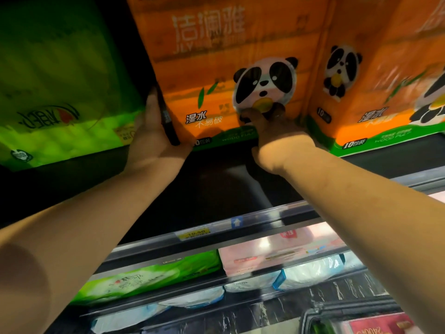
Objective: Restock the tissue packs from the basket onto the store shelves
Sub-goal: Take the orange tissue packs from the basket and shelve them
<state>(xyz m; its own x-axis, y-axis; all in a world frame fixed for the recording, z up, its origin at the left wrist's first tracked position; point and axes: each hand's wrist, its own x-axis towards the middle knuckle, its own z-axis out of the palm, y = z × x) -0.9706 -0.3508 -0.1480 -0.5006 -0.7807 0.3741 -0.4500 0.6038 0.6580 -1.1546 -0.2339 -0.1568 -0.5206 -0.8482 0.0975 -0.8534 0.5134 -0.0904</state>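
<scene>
On the upper shelf (pixel 216 179), at twelve o'clock, stands the orange tissue pack (pixel 216 68). Both hands grasp it: the left hand (pixel 154 131) flat against its left side, the right hand (pixel 277 133) pressing its front near the bottom edge. A green pack (pixel 60 92) sits at ten o'clock, another orange pack (pixel 385 80) at two.
</scene>
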